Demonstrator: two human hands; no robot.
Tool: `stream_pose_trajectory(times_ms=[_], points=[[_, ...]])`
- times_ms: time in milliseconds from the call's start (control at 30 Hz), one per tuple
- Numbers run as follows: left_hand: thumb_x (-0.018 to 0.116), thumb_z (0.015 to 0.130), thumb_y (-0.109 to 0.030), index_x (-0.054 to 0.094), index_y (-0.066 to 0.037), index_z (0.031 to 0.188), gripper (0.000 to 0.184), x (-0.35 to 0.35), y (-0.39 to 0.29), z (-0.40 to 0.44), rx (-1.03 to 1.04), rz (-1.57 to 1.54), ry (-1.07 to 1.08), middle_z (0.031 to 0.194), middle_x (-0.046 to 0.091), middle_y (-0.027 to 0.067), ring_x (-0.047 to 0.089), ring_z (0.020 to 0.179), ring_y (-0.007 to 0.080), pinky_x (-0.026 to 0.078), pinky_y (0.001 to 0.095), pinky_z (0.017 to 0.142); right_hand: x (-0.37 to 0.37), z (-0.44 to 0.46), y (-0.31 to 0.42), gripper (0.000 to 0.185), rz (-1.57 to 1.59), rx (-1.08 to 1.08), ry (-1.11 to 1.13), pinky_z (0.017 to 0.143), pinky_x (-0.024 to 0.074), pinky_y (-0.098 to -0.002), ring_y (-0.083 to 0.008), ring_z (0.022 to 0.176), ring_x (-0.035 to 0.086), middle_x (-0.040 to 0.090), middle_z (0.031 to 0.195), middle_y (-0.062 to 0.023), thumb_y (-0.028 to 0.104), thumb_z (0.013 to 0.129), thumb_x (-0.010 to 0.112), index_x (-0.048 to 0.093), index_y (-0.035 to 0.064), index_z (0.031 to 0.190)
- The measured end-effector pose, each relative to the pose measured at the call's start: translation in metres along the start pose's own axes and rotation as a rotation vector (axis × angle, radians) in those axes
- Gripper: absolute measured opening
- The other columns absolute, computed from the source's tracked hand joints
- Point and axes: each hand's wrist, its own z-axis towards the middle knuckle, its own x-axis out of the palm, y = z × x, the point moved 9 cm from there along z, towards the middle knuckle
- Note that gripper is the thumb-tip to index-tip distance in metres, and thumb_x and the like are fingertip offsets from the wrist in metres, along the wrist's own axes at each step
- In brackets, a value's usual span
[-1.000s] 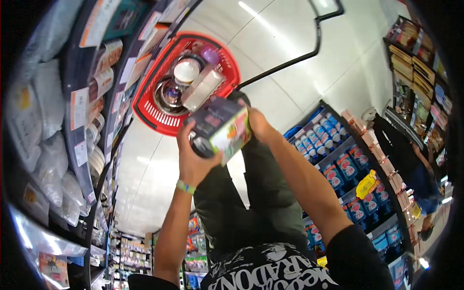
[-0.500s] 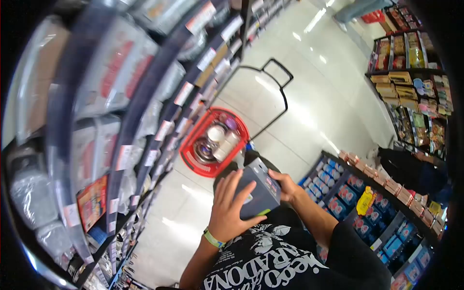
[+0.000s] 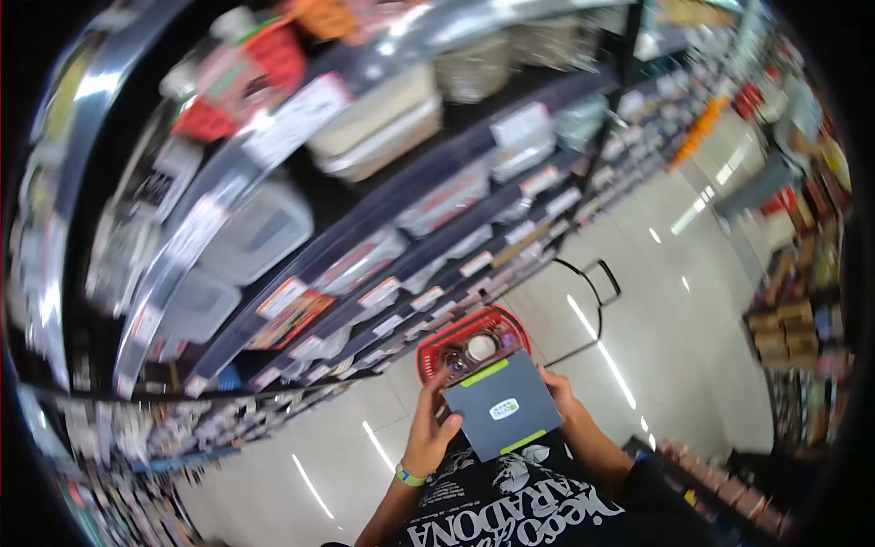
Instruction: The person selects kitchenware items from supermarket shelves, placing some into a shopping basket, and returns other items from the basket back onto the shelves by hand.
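A dark grey cardboard box [image 3: 510, 409] with lime-green edge strips and a white logo label is held between both hands in front of my chest. My left hand [image 3: 431, 432] grips its left side, thumb along the edge and a band on the wrist. On the opposite side, my right hand [image 3: 562, 398] presses against the box's right edge, its fingers partly hidden. Just beyond the box is a red shopping basket [image 3: 512, 321], partly covered by it. Inside the basket I see a round white-topped item [image 3: 481, 345] and other dark, shiny items.
Store shelves [image 3: 392, 205] with price tags rise on the left, carrying plastic containers [image 3: 260, 232] and wrapped goods. The basket's long black handle [image 3: 597, 310] extends over the tiled floor [image 3: 629, 301]. A person [image 3: 775, 159] stands far right near more shelves.
My view has swung toward the left shelves, so the basket appears lower and farther right. The box has been turned, its broad logo face now upward, and my left fingers have shifted to its side.
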Motion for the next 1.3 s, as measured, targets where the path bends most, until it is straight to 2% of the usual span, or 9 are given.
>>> stream_pose_trajectory(times_ms=[133,433,533,700,867,1000,1133,1167,1300], points=[[0.05,0.098,-0.036,0.008,0.0,0.151,0.077,-0.019,0.027,-0.032,-0.103,-0.055,-0.017,0.152,0.022,0.0199,0.018,0.143,0.0284,0.014,0.0385,0.115,0.022,0.012,-0.014,0.052,-0.168,-0.025,0.053,0.089,0.0506,-0.0395,-0.0267,0.104,0.06,0.062,0.114,-0.0152,0.044,0.091,0.054,0.055,0.0018,0.121],[0.053,0.094,-0.046,-0.01,-0.015,0.152,0.091,-0.054,0.042,-0.076,-0.141,-0.351,0.151,0.158,0.001,0.0127,0.014,0.144,0.0267,0.045,0.0425,0.1,0.067,0.038,-0.056,0.053,-0.203,-0.034,0.256,0.097,0.0455,-0.0403,-0.0289,0.112,0.056,0.057,0.124,-0.0139,0.043,0.096,0.047,0.048,0.0032,0.131],[0.055,0.093,-0.047,-0.008,-0.012,0.152,0.092,-0.08,0.047,-0.086,-0.225,-0.524,0.148,0.158,0.004,0.0147,0.014,0.144,0.0264,0.04,0.0402,0.105,0.106,0.042,-0.068,0.059,-0.31,-0.1,0.317,0.097,0.0448,-0.0411,-0.0283,0.113,0.056,0.057,0.125,-0.0136,0.049,0.095,0.047,0.046,0.0034,0.133],[0.073,0.082,-0.026,0.003,-0.01,0.153,0.101,-0.159,0.033,-0.1,0.022,-0.517,0.056,0.157,0.013,0.0151,0.026,0.14,0.0279,0.025,0.0436,0.112,0.155,0.066,-0.102,0.061,-0.542,-0.14,0.325,0.102,0.0399,-0.0386,-0.0253,0.121,0.049,0.051,0.133,-0.0111,0.045,0.095,0.051,0.04,0.0038,0.138],[0.075,0.079,-0.011,0.011,-0.013,0.153,0.099,-0.251,0.029,-0.135,0.081,-0.469,-0.101,0.156,0.016,0.0111,0.027,0.138,0.0274,0.033,0.0417,0.106,0.211,0.107,-0.145,0.048,-0.886,-0.265,0.299,0.101,0.0386,-0.0346,-0.0201,0.123,0.046,0.048,0.135,-0.0081,0.024,0.1,0.048,0.035,0.0057,0.142],[0.076,0.077,-0.005,0.011,-0.016,0.153,0.101,-0.316,0.055,-0.166,0.055,-0.444,-0.233,0.157,0.012,0.0112,0.022,0.139,0.0331,0.037,0.0411,0.103,0.253,0.12,-0.203,0.053,-1.541,-0.218,0.182,0.096,0.0418,-0.0346,-0.0193,0.123,0.045,0.045,0.139,-0.0074,0.034,0.104,0.038,0.025,0.0108,0.15],[0.076,0.075,-0.002,0.015,-0.017,0.153,0.1,-0.377,0.063,-0.199,0.136,-0.406,-0.339,0.159,0.008,0.0079,0.007,0.145,0.03,0.036,0.0398,0.103,0.207,0.209,-0.266,0.059,-1.191,0.078,0.288,0.095,0.0432,-0.0406,-0.0205,0.122,0.047,0.048,0.137,-0.0076,0.05,0.102,0.032,0.029,0.0144,0.149],[0.076,0.075,-0.001,0.015,-0.017,0.153,0.1,-0.39,0.063,-0.204,0.175,-0.389,-0.364,0.159,0.007,0.0071,0.006,0.146,0.0287,0.036,0.0398,0.103,0.255,0.186,-0.283,0.051,-1.009,0.115,0.263,0.106,0.0363,-0.0405,-0.0249,0.124,0.046,0.047,0.138,-0.013,0.039,0.103,0.034,0.039,0.0029,0.14],[0.072,0.077,0.0,0.022,-0.014,0.152,0.091,-0.445,0.053,-0.209,0.286,-0.311,-0.426,0.16,0.01,0.0058,0.01,0.146,0.0231,0.029,0.0394,0.107,0.32,0.212,-0.323,0.055,-0.807,0.093,0.396,0.111,0.0283,-0.0404,-0.0242,0.13,0.04,0.045,0.14,-0.0109,0.041,0.102,0.038,0.036,0.0015,0.141]])
